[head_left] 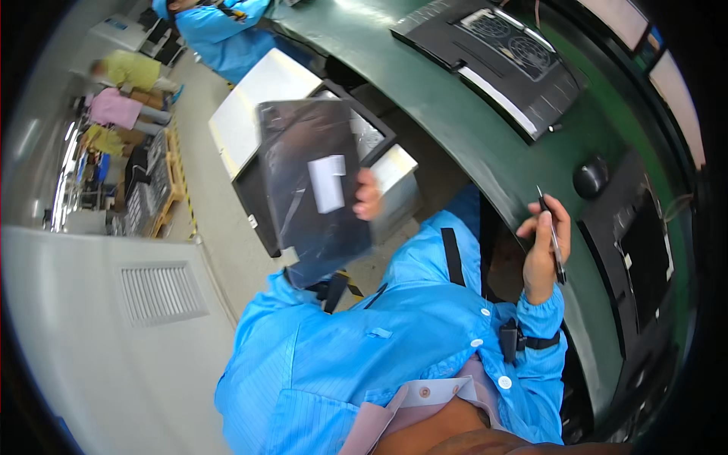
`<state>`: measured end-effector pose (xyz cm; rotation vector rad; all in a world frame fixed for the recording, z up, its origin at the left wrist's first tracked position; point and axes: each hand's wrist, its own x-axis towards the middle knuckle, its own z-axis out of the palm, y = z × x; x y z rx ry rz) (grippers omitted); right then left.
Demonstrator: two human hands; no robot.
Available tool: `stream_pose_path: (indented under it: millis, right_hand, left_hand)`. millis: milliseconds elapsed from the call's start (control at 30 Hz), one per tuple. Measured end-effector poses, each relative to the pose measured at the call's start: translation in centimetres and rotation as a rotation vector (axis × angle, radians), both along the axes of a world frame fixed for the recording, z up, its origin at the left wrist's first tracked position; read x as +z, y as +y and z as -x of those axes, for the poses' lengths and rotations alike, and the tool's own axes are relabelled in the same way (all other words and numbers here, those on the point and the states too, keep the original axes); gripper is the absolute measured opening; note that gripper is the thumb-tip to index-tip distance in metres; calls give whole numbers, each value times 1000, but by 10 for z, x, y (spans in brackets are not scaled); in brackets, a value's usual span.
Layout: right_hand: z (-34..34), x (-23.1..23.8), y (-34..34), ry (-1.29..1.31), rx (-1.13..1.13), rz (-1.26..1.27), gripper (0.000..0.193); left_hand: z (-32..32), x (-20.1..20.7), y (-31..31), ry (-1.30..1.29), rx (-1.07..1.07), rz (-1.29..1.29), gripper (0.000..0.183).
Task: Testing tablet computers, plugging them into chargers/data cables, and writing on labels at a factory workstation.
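Note:
My left hand [367,194] grips the right edge of a flat dark panel in a shiny dark bag [311,189], which carries a white label. The bagged panel is held up off the bench, over a white and black bin [254,114] on the floor side. My right hand [543,246] is raised near the edge of the green bench [485,152] and pinches a thin pen-like tool [553,239], tip pointing up. Both sleeves are light blue.
On the green bench lie an opened dark device with two fans showing [500,53], a round black knob-like object [590,178] and another dark flat device [644,262]. A person in a blue coat [220,34] stands at the top. Other people and pallets are far left.

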<state>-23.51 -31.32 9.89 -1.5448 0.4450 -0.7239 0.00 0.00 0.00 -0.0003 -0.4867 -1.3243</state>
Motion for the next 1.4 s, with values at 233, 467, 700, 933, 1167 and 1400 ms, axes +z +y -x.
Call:
stream_pose_path:
  millis: [233,467,700,933,1167,1400]
  right_hand:
    - [4,0,4,32,79,-48,34]
    - [4,-2,4,68,64,-10,33]
    - [7,-2,5,34,73,-27,34]
    - [11,-2,5,57,110,33,33]
    - [9,-4,7,69,114,40,32]
    - [8,-5,7,103,96,31,32]
  left_hand:
    - [29,106,227,-188,1458,-1017,43]
    - [-22,181,257,-812,1358,-2191,25]
    - [-80,134,142,-1540,531,-2791,49]
    - [-67,70,81,-1416,691,-2821,87]
    - [-48,23,99,-1628,886,-2513,62]
    - [-72,-7,82,-1552,1172,-2638,58]
